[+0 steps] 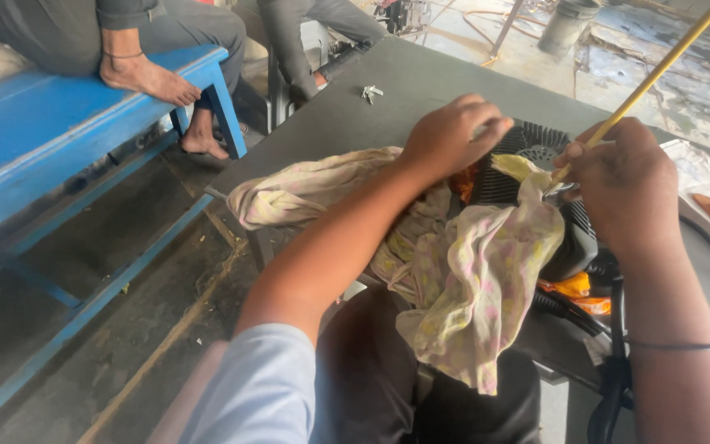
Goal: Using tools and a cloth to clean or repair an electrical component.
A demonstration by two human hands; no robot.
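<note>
While gripped: one rod [651, 78], one cloth [478, 271].

One cloth [470, 271], one yellow stick [659, 74]

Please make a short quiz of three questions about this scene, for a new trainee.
1. True or false: the right hand holds a long yellow stick.
2. What lies draped over the black machine? A) a cloth B) a newspaper C) a rope
3. What colour is the bench where another person sits?

Key: 1. true. 2. A, the patterned cloth; the left hand is above it. 3. blue.
</note>
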